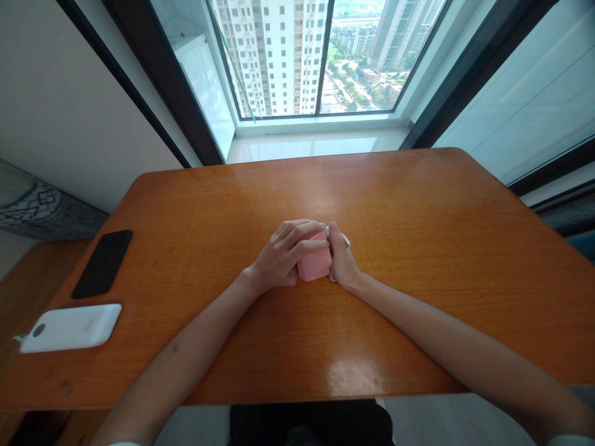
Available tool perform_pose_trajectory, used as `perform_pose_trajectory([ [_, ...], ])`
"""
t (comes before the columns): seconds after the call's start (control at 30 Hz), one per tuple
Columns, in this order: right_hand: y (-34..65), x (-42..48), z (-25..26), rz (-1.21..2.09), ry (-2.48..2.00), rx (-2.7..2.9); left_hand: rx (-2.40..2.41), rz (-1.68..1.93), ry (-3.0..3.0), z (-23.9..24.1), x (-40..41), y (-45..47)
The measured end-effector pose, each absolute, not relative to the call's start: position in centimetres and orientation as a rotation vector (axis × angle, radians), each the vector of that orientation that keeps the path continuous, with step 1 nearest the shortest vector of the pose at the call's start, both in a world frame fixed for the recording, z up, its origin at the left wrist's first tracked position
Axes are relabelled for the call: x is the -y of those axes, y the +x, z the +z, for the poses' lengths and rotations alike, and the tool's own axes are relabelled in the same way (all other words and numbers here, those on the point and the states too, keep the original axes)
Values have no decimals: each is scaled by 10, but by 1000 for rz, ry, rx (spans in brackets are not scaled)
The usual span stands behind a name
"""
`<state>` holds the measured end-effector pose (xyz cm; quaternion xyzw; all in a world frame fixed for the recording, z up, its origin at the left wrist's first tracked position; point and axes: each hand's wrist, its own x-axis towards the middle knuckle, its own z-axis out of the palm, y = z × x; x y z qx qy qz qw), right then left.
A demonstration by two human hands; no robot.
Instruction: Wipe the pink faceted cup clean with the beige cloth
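Now | left hand [283, 255] fingers wrap pink box [315, 265] | right hand [343, 263] grips white piece [344, 238] | no readable writing

The faint grey mark on the white power bank [69, 327] is unreadable.

From where I stand, the left hand [282, 253] covers the top and near side of the pink box [315, 265], so its lid and any seam stay hidden. The right hand [343, 260] hides most of a small white object [346, 239]; I cannot tell what it is. The marking on the white power bank [69, 327] is too small to read. Both forearms run off the bottom edge.
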<state>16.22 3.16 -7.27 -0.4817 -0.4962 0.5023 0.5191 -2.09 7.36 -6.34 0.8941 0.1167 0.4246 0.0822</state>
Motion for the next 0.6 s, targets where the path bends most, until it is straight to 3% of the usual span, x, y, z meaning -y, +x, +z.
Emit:
perform_pose_trajectory([
  [0.6,161,-27,-62,1210,-1196,1216,-413,1171,2088,-66,-75,-17],
])
